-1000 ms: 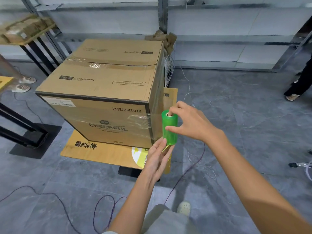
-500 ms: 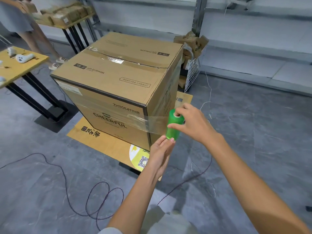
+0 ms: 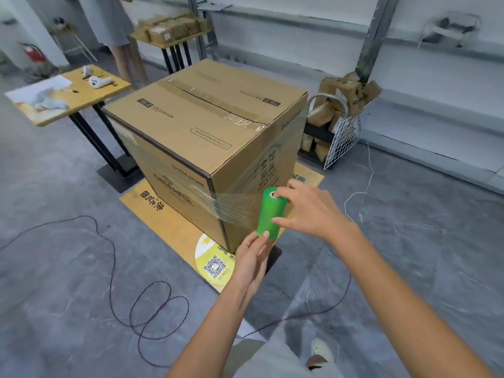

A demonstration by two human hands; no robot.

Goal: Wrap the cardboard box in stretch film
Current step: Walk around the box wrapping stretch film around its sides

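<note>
By the cardboard box (image 3: 207,126), fingers of left hand (image 3: 252,259) and right hand (image 3: 311,211) gripping the film roll (image 3: 271,212).

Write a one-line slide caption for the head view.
The left hand below and right hand on top hold a green roll, film stretched from it to the box.
</note>
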